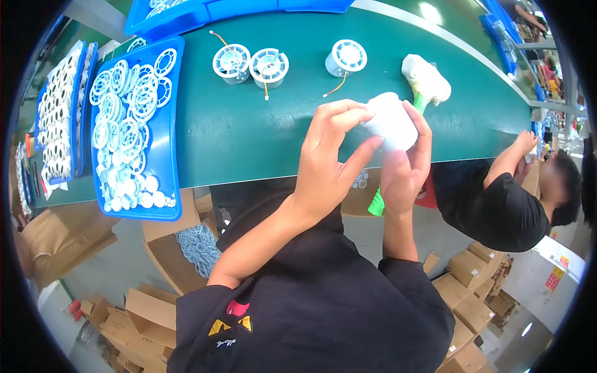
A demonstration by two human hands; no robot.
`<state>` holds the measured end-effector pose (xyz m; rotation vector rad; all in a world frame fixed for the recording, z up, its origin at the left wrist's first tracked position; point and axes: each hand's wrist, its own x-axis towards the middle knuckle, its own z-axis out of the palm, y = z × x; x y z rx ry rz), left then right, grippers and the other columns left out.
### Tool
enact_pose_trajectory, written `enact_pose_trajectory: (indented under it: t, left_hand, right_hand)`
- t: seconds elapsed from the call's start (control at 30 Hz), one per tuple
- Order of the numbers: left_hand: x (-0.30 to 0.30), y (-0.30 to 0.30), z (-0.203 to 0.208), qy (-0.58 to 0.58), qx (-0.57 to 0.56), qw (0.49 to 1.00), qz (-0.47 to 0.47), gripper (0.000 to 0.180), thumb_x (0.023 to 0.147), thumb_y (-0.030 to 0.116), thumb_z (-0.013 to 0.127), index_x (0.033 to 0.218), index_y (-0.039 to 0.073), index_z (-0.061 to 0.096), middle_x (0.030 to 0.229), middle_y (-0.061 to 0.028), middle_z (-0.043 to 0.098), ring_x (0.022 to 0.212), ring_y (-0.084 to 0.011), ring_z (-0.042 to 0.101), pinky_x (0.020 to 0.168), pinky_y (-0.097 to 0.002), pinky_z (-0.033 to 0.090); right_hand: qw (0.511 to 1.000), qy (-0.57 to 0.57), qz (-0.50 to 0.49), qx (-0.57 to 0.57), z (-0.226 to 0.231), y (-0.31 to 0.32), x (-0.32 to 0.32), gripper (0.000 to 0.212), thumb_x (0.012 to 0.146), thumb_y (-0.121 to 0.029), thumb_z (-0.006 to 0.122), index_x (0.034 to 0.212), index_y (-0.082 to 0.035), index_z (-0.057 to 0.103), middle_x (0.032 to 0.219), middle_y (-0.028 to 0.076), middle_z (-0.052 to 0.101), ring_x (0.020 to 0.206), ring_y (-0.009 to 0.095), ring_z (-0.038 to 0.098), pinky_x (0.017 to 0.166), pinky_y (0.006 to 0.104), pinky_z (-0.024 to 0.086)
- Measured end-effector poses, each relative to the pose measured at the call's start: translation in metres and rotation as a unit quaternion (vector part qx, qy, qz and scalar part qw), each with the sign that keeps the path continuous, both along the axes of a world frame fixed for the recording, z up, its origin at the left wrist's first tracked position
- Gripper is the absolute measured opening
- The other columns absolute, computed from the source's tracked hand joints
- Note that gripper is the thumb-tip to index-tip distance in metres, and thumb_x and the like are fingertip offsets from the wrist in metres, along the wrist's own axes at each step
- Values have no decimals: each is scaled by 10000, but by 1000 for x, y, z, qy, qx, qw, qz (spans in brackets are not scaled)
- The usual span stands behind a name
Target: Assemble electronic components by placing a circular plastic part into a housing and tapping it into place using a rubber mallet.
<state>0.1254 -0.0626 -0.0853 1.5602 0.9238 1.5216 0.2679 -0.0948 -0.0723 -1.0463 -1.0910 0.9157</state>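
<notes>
My left hand (333, 155) and my right hand (404, 165) hold a smooth white round housing (393, 121) between them, above the near side of the green table. The left thumb and fingers grip its left side. The right fingers curl round its right side. A mallet with a white wrapped head (426, 79) and a green handle (376, 204) runs behind my right hand. Its grip sticks out past the table edge; whether the right hand also holds it I cannot tell. Farther off stand three white round motor-like parts (346, 57) with spoked tops and thin orange wires.
To the left, a blue tray (169, 186) holds many pale blue rings and small discs. Stacked trays of white parts (59, 118) stand beyond it. A blue bin (249, 13) lines the far edge. Open cartons (165, 248) stand below; a co-worker (497, 199) is at right.
</notes>
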Motion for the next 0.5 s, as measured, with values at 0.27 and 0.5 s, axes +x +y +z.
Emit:
enact_pose_trajectory:
  t: [0.27, 0.5]
  left_hand:
    - [-13, -8, 1, 1, 7, 1000, 9, 394, 888, -6, 811, 1236, 29, 629, 1269, -168, 653, 1130, -289, 651, 920, -375, 564]
    - [-16, -11, -4, -23, -24, 999, 1, 394, 891, -15, 805, 1240, 26, 626, 1283, -173, 642, 1123, -292, 655, 925, -374, 566]
  right_hand:
    - [998, -57, -2, -15, 5, -2, -10, 636, 971, -131, 730, 1524, 31, 460, 1490, 161, 535, 1358, 241, 545, 1151, 395, 432]
    - [993, -111, -16, -26, 10, 0, -21, 543, 944, -12, 583, 1481, 29, 524, 1434, 136, 576, 1308, 219, 567, 1135, 367, 431]
